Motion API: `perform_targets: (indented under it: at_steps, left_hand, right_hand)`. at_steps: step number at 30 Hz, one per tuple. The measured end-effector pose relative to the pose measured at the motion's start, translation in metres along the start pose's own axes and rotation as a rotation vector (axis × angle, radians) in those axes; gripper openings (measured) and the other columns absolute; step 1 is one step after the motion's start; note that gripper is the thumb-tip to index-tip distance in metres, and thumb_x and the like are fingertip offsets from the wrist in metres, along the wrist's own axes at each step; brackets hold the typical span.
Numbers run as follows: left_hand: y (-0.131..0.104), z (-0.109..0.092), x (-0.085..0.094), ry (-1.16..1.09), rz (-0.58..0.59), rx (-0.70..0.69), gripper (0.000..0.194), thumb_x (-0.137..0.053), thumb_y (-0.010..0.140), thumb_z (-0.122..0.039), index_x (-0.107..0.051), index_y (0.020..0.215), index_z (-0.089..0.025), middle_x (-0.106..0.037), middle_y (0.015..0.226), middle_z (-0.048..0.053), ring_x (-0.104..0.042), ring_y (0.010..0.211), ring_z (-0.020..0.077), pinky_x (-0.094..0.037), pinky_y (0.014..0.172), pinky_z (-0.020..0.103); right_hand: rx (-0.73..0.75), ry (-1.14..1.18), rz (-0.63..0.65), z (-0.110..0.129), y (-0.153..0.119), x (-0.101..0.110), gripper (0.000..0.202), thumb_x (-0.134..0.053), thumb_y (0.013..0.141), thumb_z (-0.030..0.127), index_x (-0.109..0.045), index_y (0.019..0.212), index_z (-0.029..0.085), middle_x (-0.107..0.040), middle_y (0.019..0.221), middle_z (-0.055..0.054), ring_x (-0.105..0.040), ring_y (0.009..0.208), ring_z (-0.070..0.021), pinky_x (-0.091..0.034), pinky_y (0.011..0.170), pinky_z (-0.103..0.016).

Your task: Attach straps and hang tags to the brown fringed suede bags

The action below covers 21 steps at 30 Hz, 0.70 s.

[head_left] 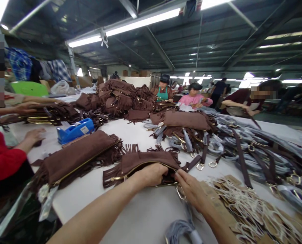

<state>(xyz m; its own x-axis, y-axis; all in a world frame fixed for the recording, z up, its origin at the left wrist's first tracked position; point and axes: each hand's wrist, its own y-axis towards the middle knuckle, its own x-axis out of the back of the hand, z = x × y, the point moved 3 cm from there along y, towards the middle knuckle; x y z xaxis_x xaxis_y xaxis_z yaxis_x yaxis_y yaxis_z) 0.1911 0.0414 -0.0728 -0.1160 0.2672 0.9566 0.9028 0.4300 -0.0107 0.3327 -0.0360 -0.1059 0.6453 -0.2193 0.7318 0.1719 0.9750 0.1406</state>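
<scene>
A brown fringed bag [143, 159] with a gold zipper lies unzipped on the white table in front of me. My left hand [154, 174] reaches into its opening; the fingers are curled and their tips are hidden inside. At the bag's right end my right hand [188, 183] pinches the edge of the opening beside the zipper's end. Below that hand hangs a gold clasp [180, 192], near a strap wrapped in grey plastic [182, 232]. To the left lies another brown bag [77, 156], its zipper closed.
A blue tape dispenser [76, 130] stands behind the left bag. Brown bags [117, 95] are heaped at the back. Wrapped straps [257, 159] cover the right side, with white-stringed tags [252, 210] nearer. A person in red sleeves [3, 156] is at left; others work beyond.
</scene>
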Motion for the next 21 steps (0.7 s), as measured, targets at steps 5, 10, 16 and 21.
perform_targets:
  at_steps: [5, 10, 16, 21]
  left_hand:
    - [0.023, 0.011, -0.01, -0.07, 0.023, 0.032, 0.061, -0.063, 0.066, -0.008, -0.054, 0.126, -0.013, -0.058, 0.133, 0.016, -0.055, 0.12, 0.0328, -0.045, 0.101, 0.04]
    - [0.033, 0.027, -0.001, -0.133, 0.172, 0.004, 0.082, -0.08, 0.051, -0.02, -0.054, 0.129, -0.021, -0.062, 0.131, 0.01, -0.061, 0.112, 0.0323, -0.05, 0.095, 0.038]
    - [0.016, 0.025, -0.007, -0.276, 0.034, -0.03, 0.059, -0.067, 0.073, -0.018, -0.054, 0.131, -0.021, -0.054, 0.14, 0.009, -0.052, 0.125, 0.0305, -0.041, 0.108, 0.043]
    - [0.013, 0.026, -0.031, -0.3, -0.133, 0.004, 0.047, -0.044, 0.084, -0.005, -0.056, 0.127, -0.018, -0.056, 0.137, 0.009, -0.047, 0.129, 0.0267, -0.036, 0.112, 0.044]
  right_hand:
    - [-0.026, -0.019, -0.042, -0.006, 0.002, -0.002, 0.03, -0.027, 0.088, 0.046, -0.038, 0.069, 0.026, -0.053, 0.064, 0.0, -0.052, 0.065, -0.0205, -0.036, 0.061, -0.031]
    - [-0.017, -0.003, -0.029, 0.0, 0.001, 0.002, 0.031, -0.026, 0.09, 0.046, -0.04, 0.07, 0.026, -0.055, 0.067, 0.0, -0.054, 0.068, -0.0202, -0.038, 0.063, -0.03]
    - [-0.008, -0.107, 0.047, 0.007, -0.004, 0.003, 0.026, -0.032, 0.091, 0.032, -0.042, 0.069, 0.025, -0.057, 0.065, 0.001, -0.053, 0.063, -0.0172, -0.033, 0.059, -0.028]
    - [-0.021, -0.205, 0.029, 0.006, -0.003, 0.0, 0.025, -0.034, 0.092, 0.028, -0.042, 0.068, 0.024, -0.055, 0.064, 0.001, -0.049, 0.059, -0.016, -0.029, 0.057, -0.028]
